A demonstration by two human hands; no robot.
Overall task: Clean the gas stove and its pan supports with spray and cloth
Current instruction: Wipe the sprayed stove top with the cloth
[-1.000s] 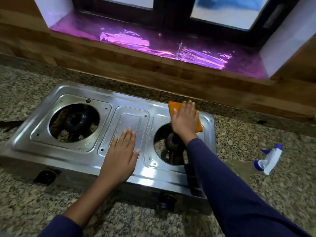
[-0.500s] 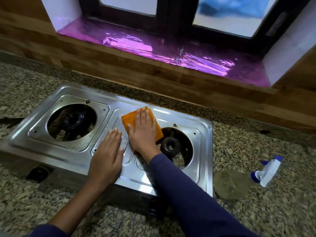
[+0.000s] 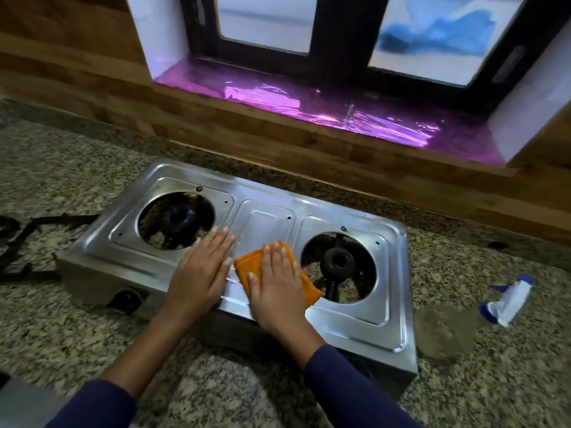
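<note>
Fingers (image 3: 279, 257) straight, none curled: right hand (image 3: 275, 288) pins soft limp cloth (image 3: 245, 268) under them, left hand (image 3: 200, 273) just beside braces slick, likely light stove (image 3: 355, 322).

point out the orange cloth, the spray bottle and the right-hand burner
orange folded cloth (image 3: 247, 263): head view, uncovered far-left corner
clear spray bottle with white-and-blue nozzle (image 3: 508, 302): head view, white nozzle part
black round right burner (image 3: 338, 262): head view, top ring
</note>
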